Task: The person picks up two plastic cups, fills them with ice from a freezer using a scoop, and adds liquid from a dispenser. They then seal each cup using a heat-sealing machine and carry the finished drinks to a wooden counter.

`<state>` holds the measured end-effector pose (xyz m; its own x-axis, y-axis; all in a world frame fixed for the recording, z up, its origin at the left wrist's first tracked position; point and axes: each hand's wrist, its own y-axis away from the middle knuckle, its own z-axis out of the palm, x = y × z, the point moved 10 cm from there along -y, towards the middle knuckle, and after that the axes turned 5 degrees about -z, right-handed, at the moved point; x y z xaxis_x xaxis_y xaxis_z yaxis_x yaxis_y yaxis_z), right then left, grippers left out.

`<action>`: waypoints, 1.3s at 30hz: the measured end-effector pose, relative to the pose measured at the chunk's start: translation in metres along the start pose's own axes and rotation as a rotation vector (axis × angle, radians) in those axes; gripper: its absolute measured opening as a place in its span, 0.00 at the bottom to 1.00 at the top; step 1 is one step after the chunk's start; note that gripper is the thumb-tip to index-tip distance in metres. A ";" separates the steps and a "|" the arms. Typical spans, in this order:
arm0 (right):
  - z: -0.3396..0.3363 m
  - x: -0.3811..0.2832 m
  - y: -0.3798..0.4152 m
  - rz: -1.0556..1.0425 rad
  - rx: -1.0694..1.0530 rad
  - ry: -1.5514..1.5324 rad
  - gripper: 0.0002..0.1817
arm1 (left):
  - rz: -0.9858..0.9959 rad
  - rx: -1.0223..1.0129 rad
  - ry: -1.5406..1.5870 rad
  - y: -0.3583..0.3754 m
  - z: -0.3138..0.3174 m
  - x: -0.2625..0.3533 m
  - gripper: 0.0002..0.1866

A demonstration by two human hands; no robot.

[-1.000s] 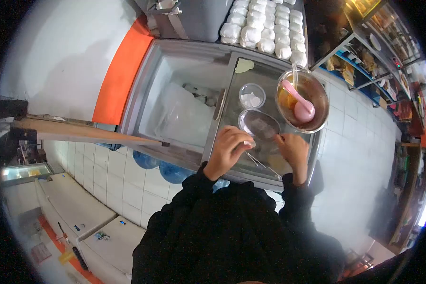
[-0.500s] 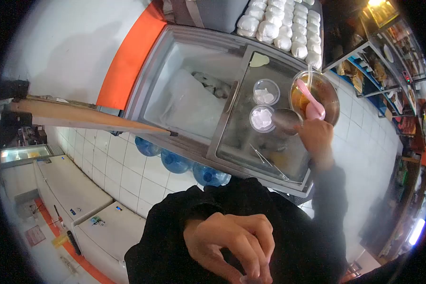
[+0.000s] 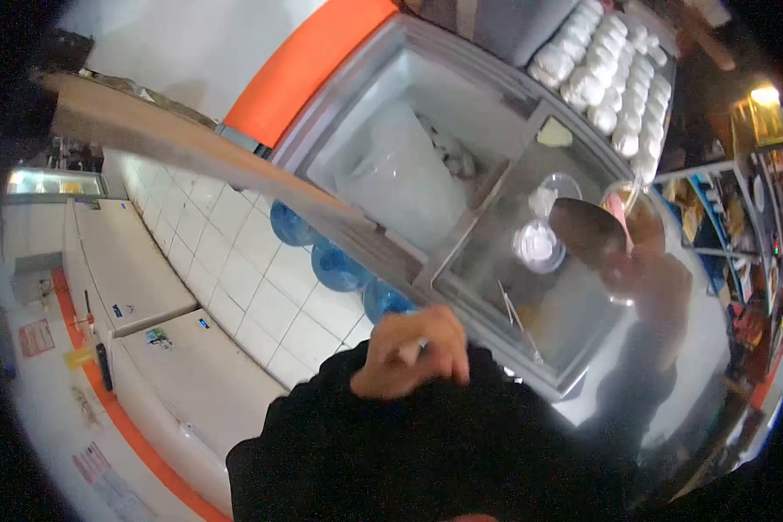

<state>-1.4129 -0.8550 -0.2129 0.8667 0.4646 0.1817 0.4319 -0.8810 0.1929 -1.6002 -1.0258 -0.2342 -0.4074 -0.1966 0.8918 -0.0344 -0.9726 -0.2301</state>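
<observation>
Left hand (image 3: 413,355) is curled before the body, too blurred to tell whether it pinches anything. Right hand (image 3: 645,273) grasps a dark oval (image 3: 587,231), seemingly the step in hand; the next move calls for clearing the cup (image 3: 560,259) beside it. Beyond: bowl (image 3: 656,228).

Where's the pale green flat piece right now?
In the head view, the pale green flat piece is upper right of centre, at the far corner of the glass lid, near the white bundles.
</observation>
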 end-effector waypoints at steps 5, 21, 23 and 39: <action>-0.018 -0.084 -0.082 -0.488 0.257 0.019 0.16 | -0.346 0.727 -0.728 0.045 -0.176 -0.159 0.14; 0.060 -0.222 -0.236 -0.805 0.140 -0.035 0.17 | -0.669 0.750 -1.490 0.019 -0.409 -0.329 0.14; 0.064 -0.201 -0.239 -0.766 0.119 -0.020 0.17 | -0.619 0.844 -1.381 0.024 -0.423 -0.335 0.13; 0.129 -0.239 -0.220 -1.041 0.183 -0.072 0.09 | -0.785 0.428 -1.396 -0.022 -0.241 -0.334 0.22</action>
<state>-1.6826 -0.7831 -0.4231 0.0580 0.9972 -0.0482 0.9959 -0.0545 0.0716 -1.6831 -0.9087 -0.6213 0.6747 0.6034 0.4250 0.5108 -0.7974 0.3213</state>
